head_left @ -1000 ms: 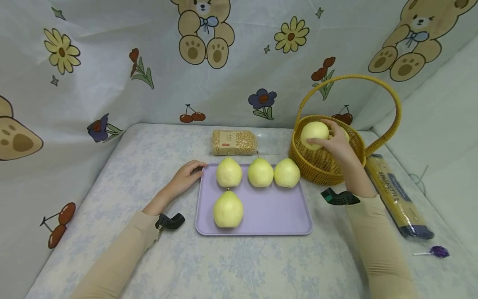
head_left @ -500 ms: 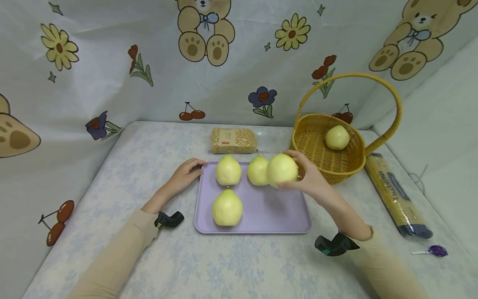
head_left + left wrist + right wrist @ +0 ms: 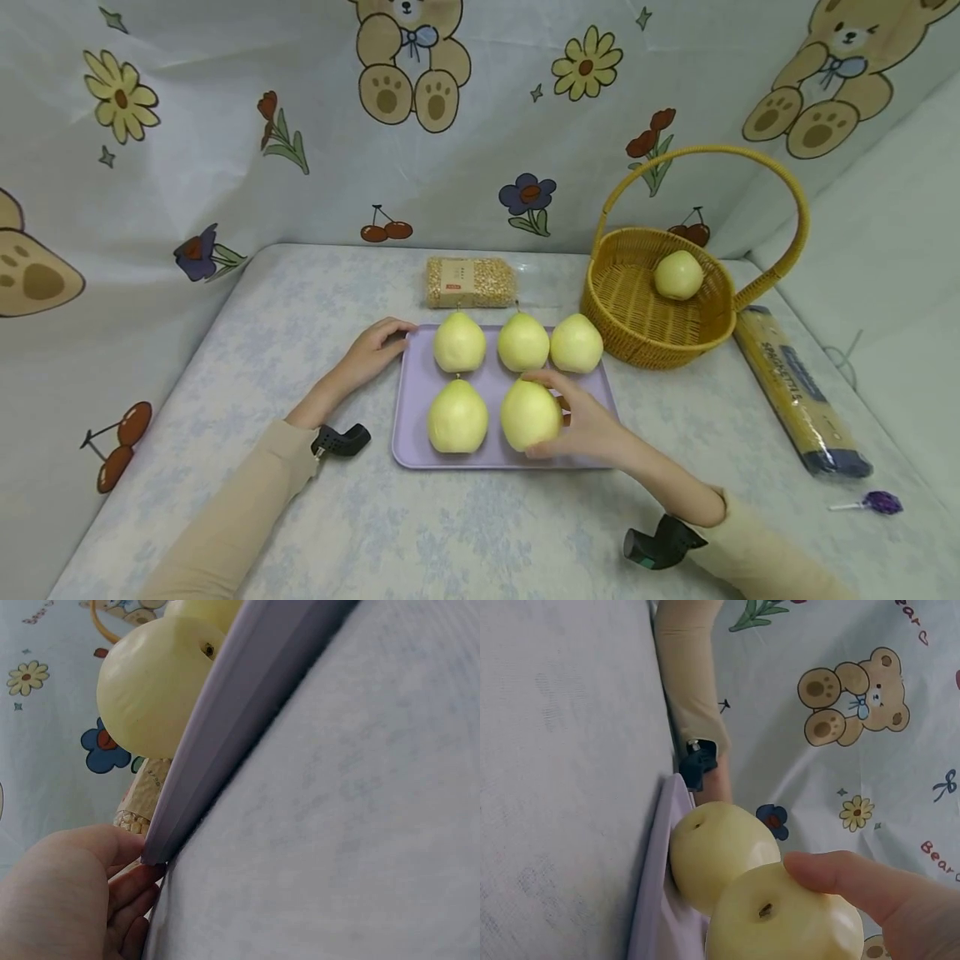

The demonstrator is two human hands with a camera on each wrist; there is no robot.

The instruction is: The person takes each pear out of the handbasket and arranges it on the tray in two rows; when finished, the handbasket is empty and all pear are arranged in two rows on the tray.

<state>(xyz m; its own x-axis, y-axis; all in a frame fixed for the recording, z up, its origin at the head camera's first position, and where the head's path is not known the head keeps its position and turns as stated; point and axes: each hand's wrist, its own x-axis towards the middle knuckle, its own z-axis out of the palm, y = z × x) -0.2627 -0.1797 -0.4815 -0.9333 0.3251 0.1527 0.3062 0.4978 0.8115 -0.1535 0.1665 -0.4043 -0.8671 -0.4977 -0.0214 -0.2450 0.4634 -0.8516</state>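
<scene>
My right hand [image 3: 581, 421] grips a pale yellow pear [image 3: 529, 415] at the front middle of the lilac tray [image 3: 588, 460]. In the right wrist view the thumb presses on the side of this pear [image 3: 780, 922], and another pear [image 3: 720, 851] stands beyond it on the tray. At the tray's far left corner my left hand [image 3: 377, 348] pinches the rim between thumb and fingers, as the left wrist view shows. Three pears stand along the back of the tray: left [image 3: 460, 342], middle [image 3: 523, 342] and right [image 3: 577, 343]. One more pear [image 3: 457, 417] stands front left.
A yellow wicker basket [image 3: 637, 354] with a tall handle stands at the back right, one pear [image 3: 678, 276] inside. Behind the tray lies a bag of grain [image 3: 472, 283]. A spaghetti pack [image 3: 802, 392] and a purple lollipop [image 3: 882, 502] lie on the right.
My right hand has lifted a pear out of the basket and carried it left and toward me to the tray's front middle. The left hand has stayed at the tray corner.
</scene>
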